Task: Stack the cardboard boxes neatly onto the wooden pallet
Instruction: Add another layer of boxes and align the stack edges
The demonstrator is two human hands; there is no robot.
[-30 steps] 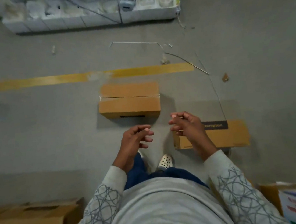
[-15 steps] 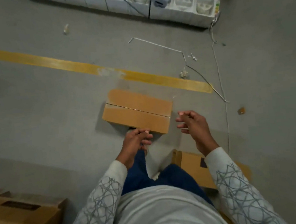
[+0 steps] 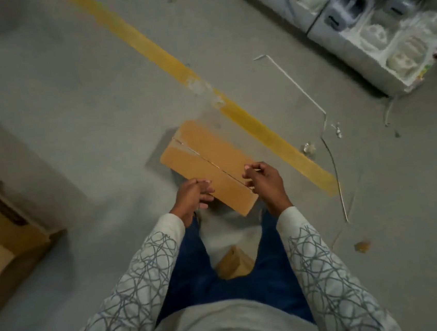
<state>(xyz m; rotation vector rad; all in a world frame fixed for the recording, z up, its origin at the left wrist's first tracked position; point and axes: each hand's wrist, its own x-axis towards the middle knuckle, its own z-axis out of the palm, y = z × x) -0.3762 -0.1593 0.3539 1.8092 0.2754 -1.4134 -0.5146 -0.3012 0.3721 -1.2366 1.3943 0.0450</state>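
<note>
The person is wearing a light grey top (image 3: 229, 328) with long sleeves. The left sleeve (image 3: 133, 287) and the right sleeve (image 3: 328, 269) are showing thin dark grey lines, looping and crossing like scribbles. The cuffs are looking plain and pale. The legs are wearing dark blue trousers (image 3: 196, 275). The left grip (image 3: 192, 195) and the right grip (image 3: 265, 182) are going bare.
</note>
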